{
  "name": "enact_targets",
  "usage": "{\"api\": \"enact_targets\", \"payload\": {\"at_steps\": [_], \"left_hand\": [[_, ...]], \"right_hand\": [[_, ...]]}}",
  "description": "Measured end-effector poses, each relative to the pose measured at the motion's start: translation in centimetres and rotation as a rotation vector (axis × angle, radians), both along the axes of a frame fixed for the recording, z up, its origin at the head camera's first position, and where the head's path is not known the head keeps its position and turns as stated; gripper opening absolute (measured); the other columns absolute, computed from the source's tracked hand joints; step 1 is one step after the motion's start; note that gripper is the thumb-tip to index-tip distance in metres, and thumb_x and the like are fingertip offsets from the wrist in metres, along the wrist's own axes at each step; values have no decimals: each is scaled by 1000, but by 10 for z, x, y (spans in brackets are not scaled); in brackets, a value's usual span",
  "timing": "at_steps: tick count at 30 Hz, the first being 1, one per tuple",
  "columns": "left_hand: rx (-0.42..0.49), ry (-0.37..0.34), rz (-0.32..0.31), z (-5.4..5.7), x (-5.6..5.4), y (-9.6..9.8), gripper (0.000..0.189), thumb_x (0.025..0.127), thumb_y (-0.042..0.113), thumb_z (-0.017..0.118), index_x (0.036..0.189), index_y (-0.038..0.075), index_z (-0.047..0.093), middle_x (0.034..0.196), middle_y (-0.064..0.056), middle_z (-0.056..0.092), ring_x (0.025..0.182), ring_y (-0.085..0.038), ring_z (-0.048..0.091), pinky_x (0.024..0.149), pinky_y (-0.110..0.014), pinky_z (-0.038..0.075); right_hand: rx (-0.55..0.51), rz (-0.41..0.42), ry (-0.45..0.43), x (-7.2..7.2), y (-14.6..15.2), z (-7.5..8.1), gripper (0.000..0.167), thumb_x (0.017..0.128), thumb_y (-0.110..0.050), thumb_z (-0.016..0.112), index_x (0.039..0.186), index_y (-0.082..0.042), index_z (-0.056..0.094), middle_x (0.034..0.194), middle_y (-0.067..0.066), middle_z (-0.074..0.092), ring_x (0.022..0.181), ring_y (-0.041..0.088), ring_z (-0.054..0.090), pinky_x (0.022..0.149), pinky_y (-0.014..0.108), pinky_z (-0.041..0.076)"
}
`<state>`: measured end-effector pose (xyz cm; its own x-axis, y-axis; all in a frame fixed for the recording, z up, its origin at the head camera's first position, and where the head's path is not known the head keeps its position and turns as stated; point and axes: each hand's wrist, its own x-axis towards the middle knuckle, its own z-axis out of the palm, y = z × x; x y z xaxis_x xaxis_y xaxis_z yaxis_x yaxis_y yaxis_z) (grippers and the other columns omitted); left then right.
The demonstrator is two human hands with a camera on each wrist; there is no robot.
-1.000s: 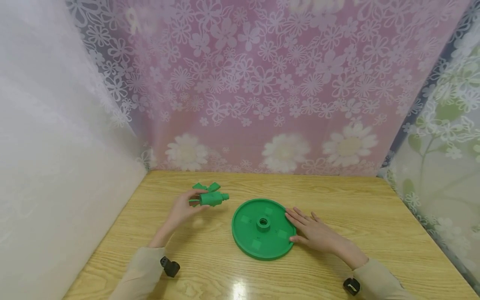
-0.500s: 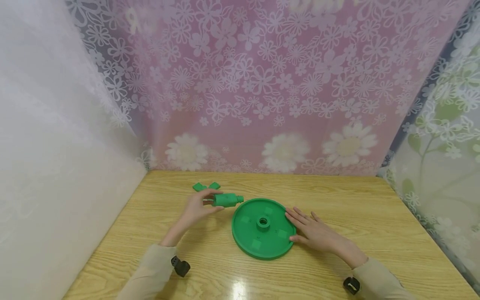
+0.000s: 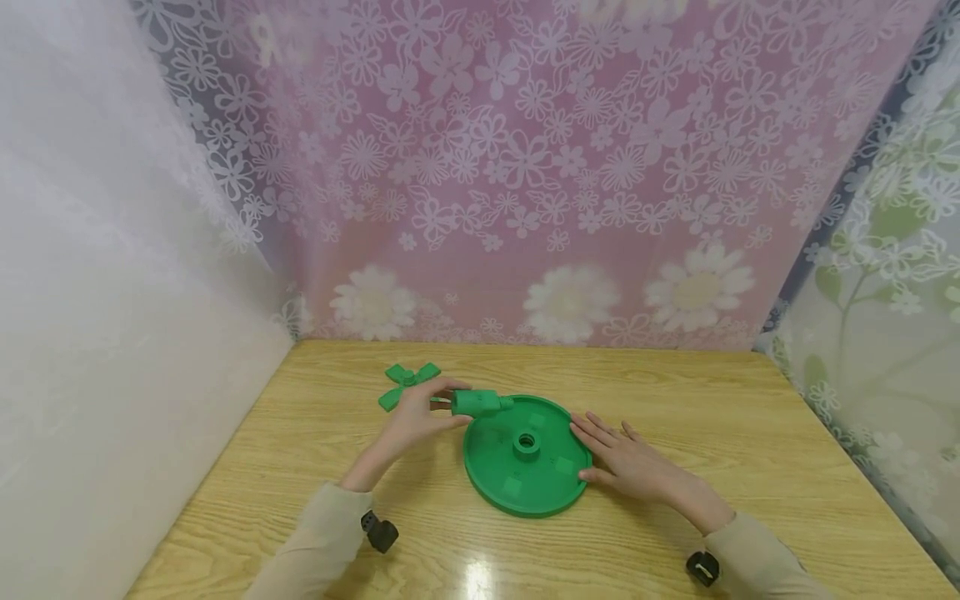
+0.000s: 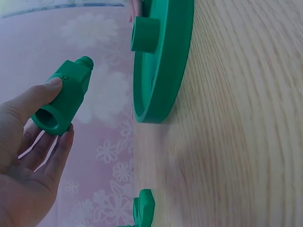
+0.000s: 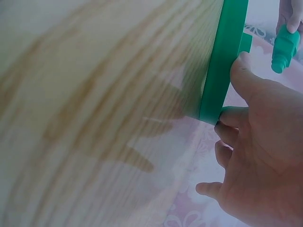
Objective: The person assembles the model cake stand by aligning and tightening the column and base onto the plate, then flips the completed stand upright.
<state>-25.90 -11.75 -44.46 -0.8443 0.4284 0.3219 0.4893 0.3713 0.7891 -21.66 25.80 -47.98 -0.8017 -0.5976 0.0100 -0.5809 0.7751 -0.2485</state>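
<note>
My left hand (image 3: pixel 420 415) pinches a hollow green plastic post (image 3: pixel 474 403) between thumb and fingers. The post has a stepped, narrower threaded-looking tip, and in the left wrist view the number 32 shows on its side, near the thumb. It is held up over the far left rim of a round green tray-like base (image 3: pixel 491 483), tip pointing right. A raised round socket (image 3: pixel 527 444) stands at the base's middle. With fingers stretched out, my right hand (image 3: pixel 630 462) rests on the base's right rim, its thumb on the edge in the right wrist view.
Behind my left hand, a green cross-shaped piece (image 3: pixel 408 379) with flat arms lies on the wooden table (image 3: pixel 675 400). A pink flowered curtain (image 3: pixel 480 208) hangs along the back edge, with pale sheets at both sides.
My left hand has carried the post rightward, from beside the cross-shaped piece to over the base's rim, so more of that piece shows. The right hand and base have stayed in place.
</note>
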Motion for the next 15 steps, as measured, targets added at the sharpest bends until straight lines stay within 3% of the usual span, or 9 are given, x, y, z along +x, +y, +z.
{"api": "enact_targets", "payload": {"at_steps": [6, 15], "left_hand": [[-33, -3, -29, 1, 0, 11, 47, 87, 21, 82, 131, 13, 67, 128, -5, 66, 109, -26, 65, 95, -40, 58], [-50, 30, -77, 0, 0, 22, 46, 88, 17, 81, 130, 8, 66, 124, -7, 69, 108, -27, 67, 93, -41, 59]], "right_hand": [[8, 0, -8, 0, 0, 0, 77, 101, -48, 57, 158, -3, 32, 164, 19, 27, 151, 41, 24, 114, 76, 21], [-13, 14, 21, 1, -1, 2, 76, 101, -47, 57, 157, -2, 34, 163, 21, 30, 149, 43, 27, 111, 78, 22]]}}
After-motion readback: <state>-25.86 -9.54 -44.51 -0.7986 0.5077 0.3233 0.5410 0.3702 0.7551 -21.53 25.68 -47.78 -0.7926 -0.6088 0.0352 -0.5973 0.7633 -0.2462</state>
